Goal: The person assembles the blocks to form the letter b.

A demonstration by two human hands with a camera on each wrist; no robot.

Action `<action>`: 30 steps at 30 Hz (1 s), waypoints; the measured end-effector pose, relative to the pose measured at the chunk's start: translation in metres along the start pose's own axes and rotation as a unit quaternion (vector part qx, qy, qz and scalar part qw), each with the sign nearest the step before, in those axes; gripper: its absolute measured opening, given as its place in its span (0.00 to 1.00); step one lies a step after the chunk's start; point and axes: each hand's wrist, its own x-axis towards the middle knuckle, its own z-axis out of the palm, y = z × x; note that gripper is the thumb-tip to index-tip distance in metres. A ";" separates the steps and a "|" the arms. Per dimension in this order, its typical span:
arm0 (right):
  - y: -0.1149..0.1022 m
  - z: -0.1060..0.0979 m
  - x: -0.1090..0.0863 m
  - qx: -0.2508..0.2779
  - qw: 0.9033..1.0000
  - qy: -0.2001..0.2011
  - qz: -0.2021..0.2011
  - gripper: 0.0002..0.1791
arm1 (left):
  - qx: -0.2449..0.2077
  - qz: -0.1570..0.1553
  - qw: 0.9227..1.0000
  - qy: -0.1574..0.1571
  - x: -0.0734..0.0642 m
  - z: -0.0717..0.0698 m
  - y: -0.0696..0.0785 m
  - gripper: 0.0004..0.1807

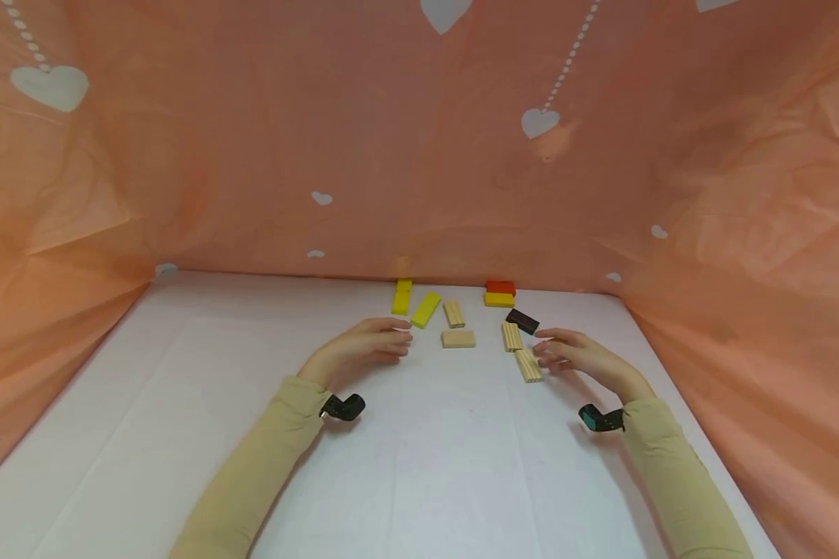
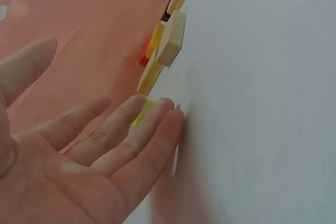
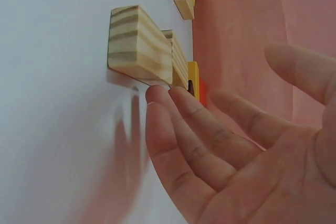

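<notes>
My left hand is held with fingers extended, holding nothing, near a lime-yellow block. In the left wrist view its fingers partly cover that block. Across the table, my right hand has loosely bent fingers around nothing. Its fingertips are close to a striped wooden block and a dark brown block; whether they touch cannot be told. A second striped block meets the first at a corner. Between the hands lie a plain wooden block and another striped block.
At the back edge, a red block sits against an orange-yellow block. Yellow blocks lie at the back left. A white cloth covers the table, and a pink curtain with hearts encloses the back and sides.
</notes>
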 end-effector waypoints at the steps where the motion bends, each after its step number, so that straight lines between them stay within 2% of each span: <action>1: 0.000 0.001 0.000 0.001 1.000 0.002 0.006 0.27 | 0.003 0.001 1.000 -0.002 0.003 0.002 0.000 0.28; 8: -0.001 0.004 0.003 -0.002 1.000 0.006 0.018 0.28 | 0.020 -0.008 1.000 0.004 0.022 0.013 0.000 0.25; 14: -0.001 0.004 0.003 -0.007 1.000 0.005 0.016 0.28 | 0.006 -0.007 1.000 -0.006 0.034 0.022 0.001 0.29; 18: -0.001 0.004 0.003 -0.002 1.000 0.002 0.012 0.28 | 0.009 -0.002 1.000 0.003 0.042 0.031 0.002 0.30; 22: -0.001 0.005 0.003 0.003 1.000 -0.002 0.005 0.28 | 0.060 0.009 0.998 0.024 0.046 0.039 0.002 0.29; 25: -0.002 0.005 0.002 -0.002 1.000 -0.003 0.003 0.29 | 0.112 0.025 0.993 0.037 0.049 0.044 0.003 0.29; 30: 0.003 0.005 0.003 -0.008 1.000 -0.011 -0.007 0.31 | 0.140 0.041 0.988 0.047 0.053 0.048 0.005 0.31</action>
